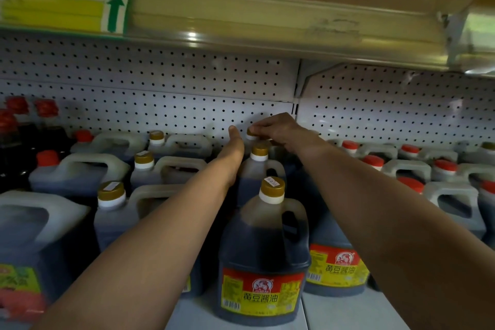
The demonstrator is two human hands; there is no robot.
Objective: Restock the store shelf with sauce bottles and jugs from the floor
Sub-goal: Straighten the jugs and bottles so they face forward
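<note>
From the head view, both my bare arms reach deep into the shelf [241,313], over a file of dark sauce jugs. My right hand [278,130] is at the very back, near the white pegboard wall [160,99]; its fingers are curled down and pinch the gold cap of the rearmost jug [251,134], which stands upright. My left hand [233,150] lies just beside that jug on its left, thumb straight and pointing up; the rest of its fingers drop behind the second jug [258,169], so I cannot tell whether they grip anything.

The second jug stands right in front of the rearmost one, and a third jug [263,257] with a red and yellow label stands nearest to me in the same file (its gold cap carries a small white sticker). More gold-capped jugs [150,169] fill the rows to the left, and red-capped jugs [417,171] fill the shelf to the right. Dark bottles with red tops [18,126] stand at the far left. Above hangs the upper shelf edge [267,27] with a green arrow tag [115,12]
</note>
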